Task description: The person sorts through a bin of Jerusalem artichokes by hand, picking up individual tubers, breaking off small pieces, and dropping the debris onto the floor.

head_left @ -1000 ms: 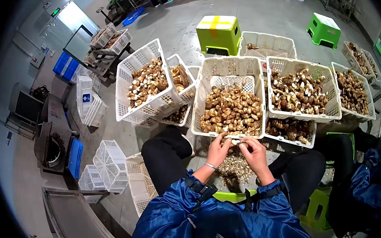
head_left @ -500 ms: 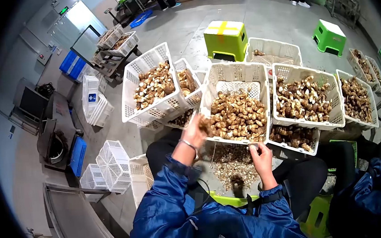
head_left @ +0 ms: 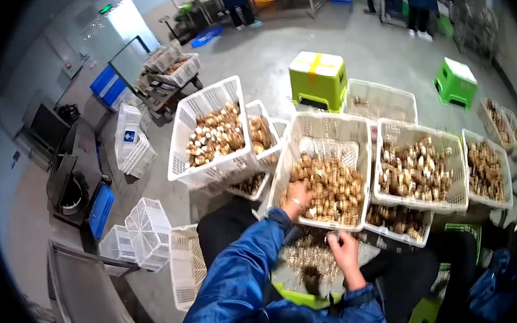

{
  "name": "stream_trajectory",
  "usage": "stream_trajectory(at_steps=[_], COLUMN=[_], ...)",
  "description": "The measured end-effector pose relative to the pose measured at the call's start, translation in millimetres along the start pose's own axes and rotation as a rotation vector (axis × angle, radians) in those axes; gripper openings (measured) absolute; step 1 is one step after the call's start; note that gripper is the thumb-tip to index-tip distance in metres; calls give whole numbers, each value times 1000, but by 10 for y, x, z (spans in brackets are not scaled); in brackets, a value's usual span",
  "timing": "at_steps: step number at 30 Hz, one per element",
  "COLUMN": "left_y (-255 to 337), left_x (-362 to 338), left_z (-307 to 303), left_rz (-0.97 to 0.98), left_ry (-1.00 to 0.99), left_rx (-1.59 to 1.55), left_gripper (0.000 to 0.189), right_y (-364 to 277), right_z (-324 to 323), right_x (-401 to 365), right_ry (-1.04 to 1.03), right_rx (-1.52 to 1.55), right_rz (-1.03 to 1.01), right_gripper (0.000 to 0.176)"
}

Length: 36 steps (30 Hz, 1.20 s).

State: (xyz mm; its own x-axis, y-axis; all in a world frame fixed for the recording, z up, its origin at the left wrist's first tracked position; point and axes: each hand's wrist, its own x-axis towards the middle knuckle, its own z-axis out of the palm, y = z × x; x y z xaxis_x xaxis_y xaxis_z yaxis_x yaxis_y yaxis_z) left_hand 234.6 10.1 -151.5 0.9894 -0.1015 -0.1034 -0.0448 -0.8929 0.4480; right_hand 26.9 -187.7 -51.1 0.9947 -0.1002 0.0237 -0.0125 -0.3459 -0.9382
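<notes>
A white perforated crate [head_left: 366,204] full of brown, knobbly mushroom-like pieces [head_left: 333,183] stands tilted in front of me. My left hand [head_left: 298,198] reaches into its near left corner, against the pieces; its fingertips are hidden and blurred. Just below the crate's front edge is my right hand [head_left: 344,253], thumb and fingers pressed together on something small and dark that I cannot make out. Beneath it, small pale scraps [head_left: 311,257] cover the floor between my knees.
Other filled crates stand left [head_left: 179,161] and right [head_left: 461,176]. A green stool [head_left: 326,89] is behind the middle crate, another [head_left: 456,82] further right. A co-worker's blue sleeve [head_left: 493,286] shows at lower right. People stand at the back; a metal edge [head_left: 87,296] runs lower left.
My left hand has moved from beside the crate's left edge down into the pieces inside it. My right hand stays near the front edge. The whole view has shifted, with the crates lower.
</notes>
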Motion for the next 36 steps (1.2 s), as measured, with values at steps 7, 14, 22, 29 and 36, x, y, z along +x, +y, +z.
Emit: stream_trajectory(at_steps=[7, 14, 22, 29, 36], left_y=[313, 24, 654, 977, 923], left_x=[83, 57, -1239, -1876, -2050], left_z=[350, 343, -723, -914, -882], left_rz=[-89, -118, -354, 11, -92], left_ry=[-40, 35, -491, -256, -275], left_rx=[108, -299, -1613, -1009, -1147], left_gripper=[27, 50, 33, 40, 34], right_y=[-121, -131, -177, -185, -13], right_z=[43, 22, -64, -125, -223], right_x=[26, 38, 94, -8, -74], right_ry=[-93, -84, 139, 63, -44], right_rx=[3, 27, 307, 352, 574], right_rz=[105, 163, 63, -44, 107], right_gripper=[23, 26, 19, 15, 14])
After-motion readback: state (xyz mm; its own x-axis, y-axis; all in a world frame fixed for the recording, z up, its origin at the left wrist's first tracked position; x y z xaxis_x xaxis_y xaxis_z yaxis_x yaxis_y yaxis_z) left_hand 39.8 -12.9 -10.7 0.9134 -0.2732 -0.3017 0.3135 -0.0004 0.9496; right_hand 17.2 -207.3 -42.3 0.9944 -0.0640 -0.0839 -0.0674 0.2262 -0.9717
